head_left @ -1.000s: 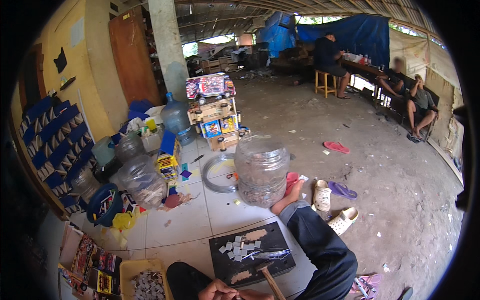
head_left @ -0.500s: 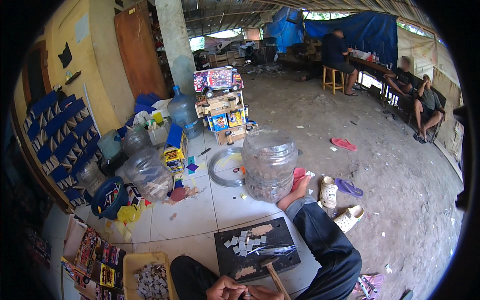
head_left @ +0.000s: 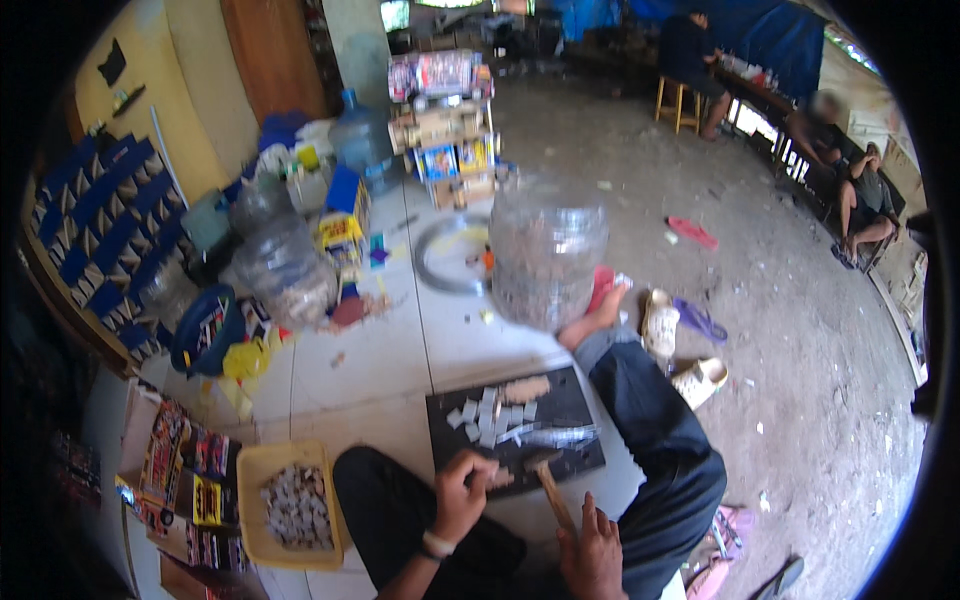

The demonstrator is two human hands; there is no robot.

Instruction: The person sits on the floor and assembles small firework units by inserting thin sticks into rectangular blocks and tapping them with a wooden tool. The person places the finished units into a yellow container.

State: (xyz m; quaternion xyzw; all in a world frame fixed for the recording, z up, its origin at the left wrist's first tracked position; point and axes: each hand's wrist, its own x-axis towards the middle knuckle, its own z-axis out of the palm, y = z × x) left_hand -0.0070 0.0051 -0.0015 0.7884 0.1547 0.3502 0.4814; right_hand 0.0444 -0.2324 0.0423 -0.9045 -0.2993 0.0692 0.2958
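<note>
My left hand (head_left: 464, 492) is closed in a pinch at the near edge of a black board (head_left: 450, 415); whatever its fingertips hold is too small to make out. Fingers stretched out, my right hand (head_left: 594, 556) is open beside the wooden handle of a hammer (head_left: 555, 500), its thumb close to the handle's end. The hammer's head rests on the board. Small grey square metal pieces (head_left: 487, 425) and a bundle of thin metal wires or rods (head_left: 560, 437) lie farther up the board. Motion blurs the picture.
A yellow basin (head_left: 250, 470) of small pieces stands left of my leg, beside printed boxes (head_left: 170, 450). Beyond the board are a large clear plastic container (head_left: 548, 265), a wire coil (head_left: 430, 270) and stacked toy trucks (head_left: 440, 130). Sandals (head_left: 700, 320) lie right; several people sit farther back.
The view has tilted down. My hands, together by my lap before, have separated: the left has moved up to the board's near edge, the right over beside the hammer handle.
</note>
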